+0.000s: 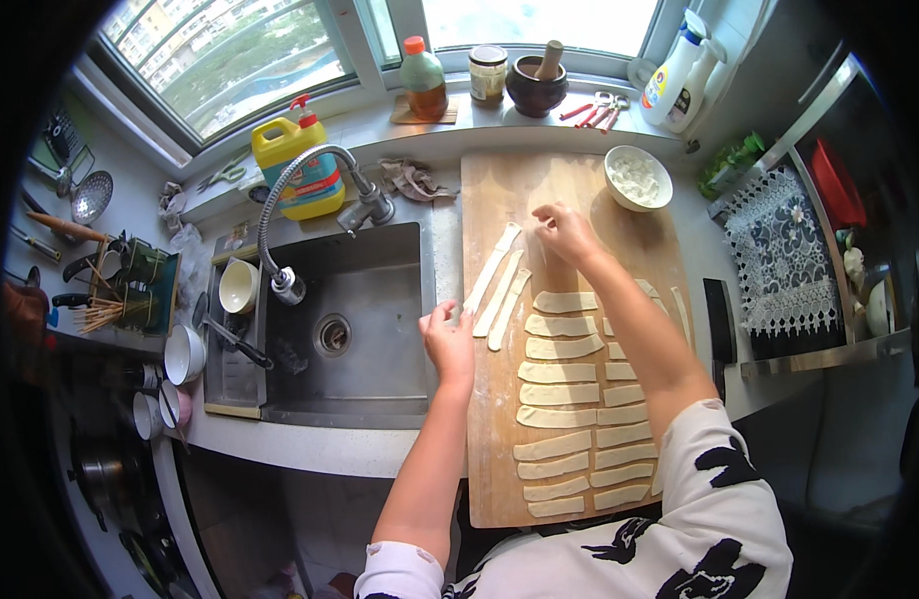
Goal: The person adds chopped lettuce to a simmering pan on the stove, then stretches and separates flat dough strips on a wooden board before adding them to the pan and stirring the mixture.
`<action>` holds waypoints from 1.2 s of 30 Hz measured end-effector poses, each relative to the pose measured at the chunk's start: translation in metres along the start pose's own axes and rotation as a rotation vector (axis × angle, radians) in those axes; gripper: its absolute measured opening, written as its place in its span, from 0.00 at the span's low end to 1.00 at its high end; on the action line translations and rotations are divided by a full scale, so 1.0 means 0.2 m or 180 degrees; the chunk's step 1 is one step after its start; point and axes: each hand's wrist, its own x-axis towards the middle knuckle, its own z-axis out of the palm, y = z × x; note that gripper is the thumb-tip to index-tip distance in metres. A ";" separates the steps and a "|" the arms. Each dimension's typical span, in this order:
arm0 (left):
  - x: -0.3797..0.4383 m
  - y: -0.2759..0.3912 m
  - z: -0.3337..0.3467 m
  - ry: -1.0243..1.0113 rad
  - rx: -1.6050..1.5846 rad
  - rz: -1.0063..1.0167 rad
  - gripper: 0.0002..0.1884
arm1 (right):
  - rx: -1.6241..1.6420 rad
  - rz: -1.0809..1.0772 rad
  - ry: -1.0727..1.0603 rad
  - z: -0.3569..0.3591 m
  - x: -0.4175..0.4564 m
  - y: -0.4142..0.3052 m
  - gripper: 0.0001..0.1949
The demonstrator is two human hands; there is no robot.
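Two columns of flat dough strips (558, 394) lie on a wooden board (497, 479). Beside them, at the board's left edge, are three longer strips, laid slantwise. My left hand (450, 341) is at the lower end of the leftmost long strip (492, 268); whether its fingers pinch the dough cannot be told. My right hand (568, 232) is over the upper board, right of that strip's top end, with fingers curled; their tips are partly hidden, and no dough shows in them. A white bowl of flour (638, 178) stands at the board's top right corner. My right forearm covers part of the right column.
Left of the board is a steel sink (355, 299) with a flexible tap (370, 206). A cleaver (720, 318) lies right of the board. Along the windowsill stand a bottle (423, 78), a jar (488, 75) and a mortar with pestle (536, 86).
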 end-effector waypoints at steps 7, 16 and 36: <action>-0.16 -0.05 -0.18 -0.0095 -0.0617 -0.0132 0.11 | -0.0333 -0.0167 -0.1087 -0.28 -0.42 -0.02 0.12; -0.35 0.13 -0.30 -0.1307 -0.1893 -0.0689 0.14 | 0.1018 0.0287 -0.1638 -0.34 -0.50 -0.24 0.08; -0.39 0.07 -0.38 -0.1406 -0.2808 -0.1733 0.06 | 0.2282 0.1080 -0.1333 -0.39 -0.55 -0.35 0.09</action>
